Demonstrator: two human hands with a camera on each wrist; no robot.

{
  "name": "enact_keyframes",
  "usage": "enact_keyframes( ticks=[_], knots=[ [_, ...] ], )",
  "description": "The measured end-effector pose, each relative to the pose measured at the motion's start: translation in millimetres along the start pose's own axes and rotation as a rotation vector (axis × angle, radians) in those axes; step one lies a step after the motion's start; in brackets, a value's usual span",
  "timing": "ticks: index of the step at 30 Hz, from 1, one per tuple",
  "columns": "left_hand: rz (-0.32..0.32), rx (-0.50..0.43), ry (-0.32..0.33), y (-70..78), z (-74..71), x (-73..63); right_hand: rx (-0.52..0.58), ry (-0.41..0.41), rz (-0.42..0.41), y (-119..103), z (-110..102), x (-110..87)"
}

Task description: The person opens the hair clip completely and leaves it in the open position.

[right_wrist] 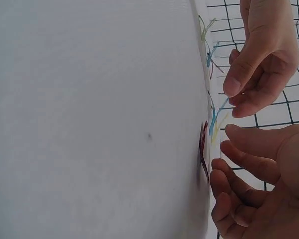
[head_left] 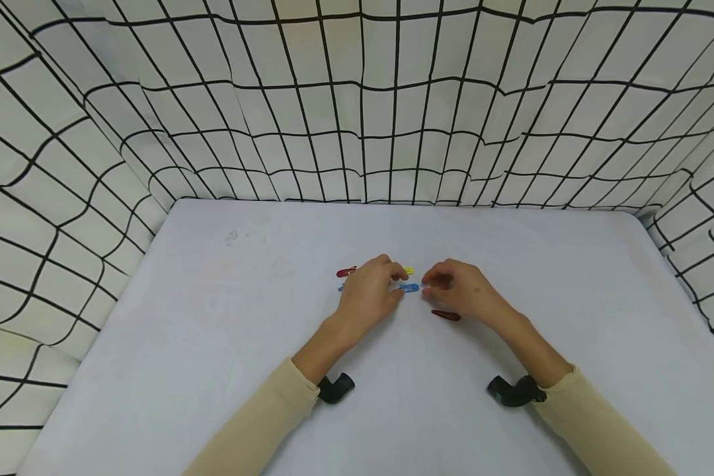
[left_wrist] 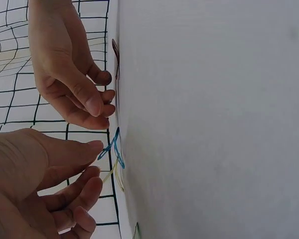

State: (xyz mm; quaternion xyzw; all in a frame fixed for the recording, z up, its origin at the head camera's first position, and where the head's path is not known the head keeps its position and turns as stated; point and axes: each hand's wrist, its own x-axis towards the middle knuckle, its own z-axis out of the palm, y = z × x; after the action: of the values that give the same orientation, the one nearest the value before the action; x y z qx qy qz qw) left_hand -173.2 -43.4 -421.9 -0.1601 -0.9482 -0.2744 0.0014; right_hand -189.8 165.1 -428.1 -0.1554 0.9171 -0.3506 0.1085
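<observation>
A blue snap hair clip (head_left: 410, 287) lies between the hands, its two leaves spread in a V. My left hand (head_left: 369, 287) pinches one end of this blue clip (right_wrist: 219, 114) between thumb and finger. Just to the right, my right hand (head_left: 461, 289) hovers with loosely curved fingers, apart from the clip in the right wrist view. A yellow hair clip (head_left: 410, 270) sits just behind the blue one. Below the right hand lies a dark red hair clip (head_left: 446, 315). Left of the left hand are a red clip (head_left: 345, 272) and another blue clip (head_left: 341, 288), partly hidden.
The clips lie on a white table (head_left: 244, 317). White walls with a black grid net (head_left: 363, 106) enclose its back and sides. Black curved wrist devices (head_left: 336, 389) stick out at both sleeves. A green clip (right_wrist: 204, 29) shows in the right wrist view.
</observation>
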Motion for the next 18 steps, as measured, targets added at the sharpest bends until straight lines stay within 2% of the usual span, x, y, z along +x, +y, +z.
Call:
enact_keyframes(
  ticks=[6,11,18],
  knots=[
    [0.005,-0.011,-0.001,5.4,-0.5,-1.2,-0.001,0.024,0.004,3,-8,-9.2],
    [0.034,-0.019,0.005,6.8,1.4,-0.9,-0.012,0.04,-0.011,4,-13,-16.8],
    [0.065,-0.033,-0.025,10.0,6.2,-0.7,-0.01,0.052,-0.026,9,-16,-26.3]
  ],
)
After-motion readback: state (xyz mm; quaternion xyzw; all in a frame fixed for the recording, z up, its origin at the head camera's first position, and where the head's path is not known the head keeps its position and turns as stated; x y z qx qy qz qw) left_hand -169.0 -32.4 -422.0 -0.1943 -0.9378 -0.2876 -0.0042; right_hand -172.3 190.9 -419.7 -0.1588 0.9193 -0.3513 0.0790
